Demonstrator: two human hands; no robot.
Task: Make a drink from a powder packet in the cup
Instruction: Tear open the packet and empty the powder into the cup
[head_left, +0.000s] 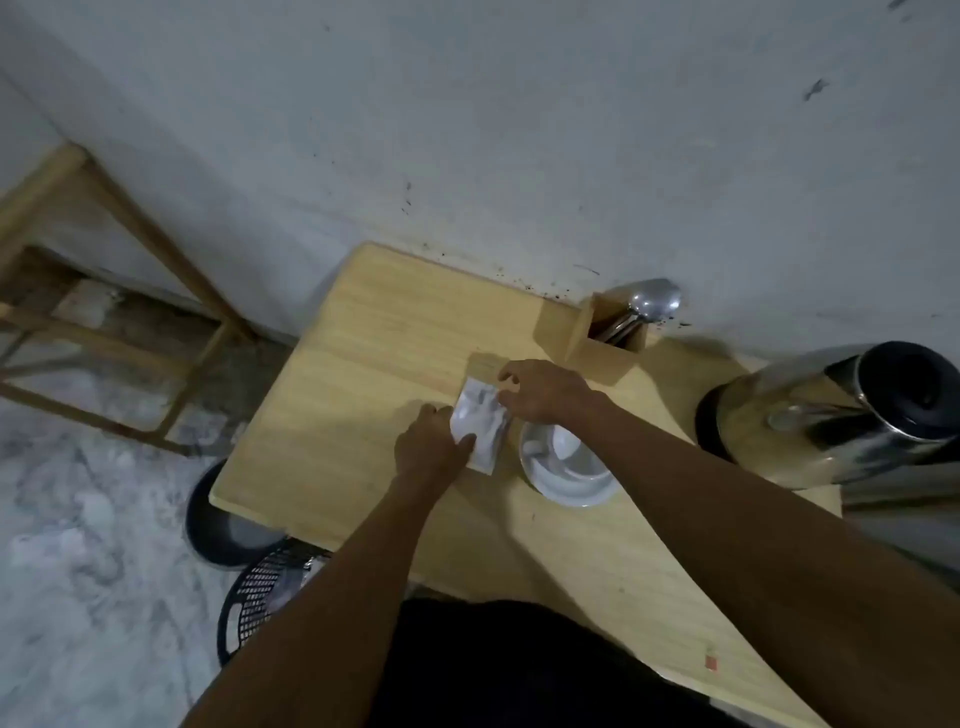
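A white powder packet (480, 423) is held above the wooden table (358, 364), just left of a white cup (569, 467). My left hand (428, 449) grips the packet's lower left edge with thumb and fingers. My right hand (540, 392) pinches the packet's upper right corner. The cup stands upright on the table, and my right forearm crosses over part of its rim. Inside the cup I see only white.
A steel kettle (836, 415) with a black base stands at the right. A wooden holder (605, 338) with metal spoons (649, 301) sits by the wall. On the floor to the left are a dark bin (218, 525), a black mesh basket (260, 587) and a wooden frame (104, 312).
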